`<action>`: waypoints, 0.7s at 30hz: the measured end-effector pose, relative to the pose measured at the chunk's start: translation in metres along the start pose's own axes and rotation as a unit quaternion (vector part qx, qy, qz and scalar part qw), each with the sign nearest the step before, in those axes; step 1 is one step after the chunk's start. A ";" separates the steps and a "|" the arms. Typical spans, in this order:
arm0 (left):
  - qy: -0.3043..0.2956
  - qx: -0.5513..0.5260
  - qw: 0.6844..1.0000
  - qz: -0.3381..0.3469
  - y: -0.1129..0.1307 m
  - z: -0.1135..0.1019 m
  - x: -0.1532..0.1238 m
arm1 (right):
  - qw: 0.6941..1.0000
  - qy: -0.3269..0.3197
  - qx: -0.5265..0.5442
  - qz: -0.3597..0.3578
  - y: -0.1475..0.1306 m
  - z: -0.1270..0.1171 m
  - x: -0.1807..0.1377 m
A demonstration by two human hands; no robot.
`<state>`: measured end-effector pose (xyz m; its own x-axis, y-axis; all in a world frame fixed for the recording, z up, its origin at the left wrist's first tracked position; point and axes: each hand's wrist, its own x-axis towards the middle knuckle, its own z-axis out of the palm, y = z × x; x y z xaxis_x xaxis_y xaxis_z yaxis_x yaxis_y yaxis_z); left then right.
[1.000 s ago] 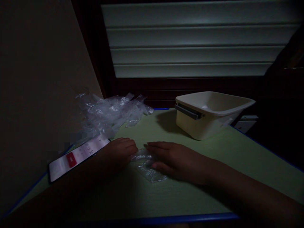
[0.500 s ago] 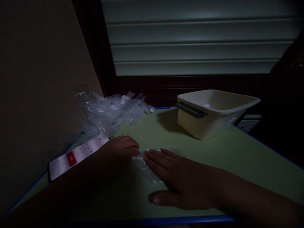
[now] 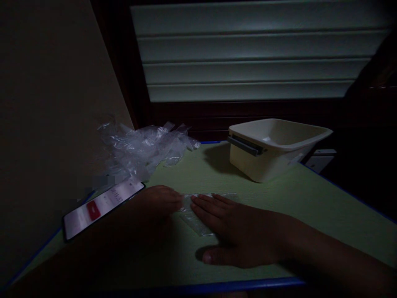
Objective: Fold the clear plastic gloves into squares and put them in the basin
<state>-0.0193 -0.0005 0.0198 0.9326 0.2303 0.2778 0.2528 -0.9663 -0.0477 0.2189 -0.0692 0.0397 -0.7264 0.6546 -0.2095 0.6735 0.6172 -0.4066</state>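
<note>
A clear plastic bag [image 3: 200, 225] lies flattened on the green tabletop in front of me. My right hand [image 3: 238, 231] rests flat on it, fingers stretched out together and thumb apart on the table. At the bag's left end is my left hand [image 3: 163, 200], its fingers curled together on the edge of the plastic; the fingertips are dim and partly hidden. Beside my left forearm lies a phone [image 3: 108, 203] with a lit screen showing running digits and a red button. The forearm covers part of its lower edge.
A heap of crumpled clear plastic bags [image 3: 145, 147] sits at the back left against the wall. At the back right stands a cream plastic bin [image 3: 263, 163] with a grey handle. The table's blue edge [image 3: 248, 284] runs close in front. The room is dark.
My left hand has shifted slightly right and down along the bag's left end, uncovering more of the phone. My right hand stays flat on the bag. The view has moved a little.
</note>
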 end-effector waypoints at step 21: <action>-0.060 -0.017 0.989 -0.134 0.013 -0.002 0.004 | 0.994 0.085 -0.040 0.065 0.000 0.008 0.022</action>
<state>-0.0129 -0.0119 0.0217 0.8579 0.4883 0.1601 0.4880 -0.8717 0.0440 0.2020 -0.0583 0.0284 -0.6043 0.7905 -0.0999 0.7733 0.5516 -0.3127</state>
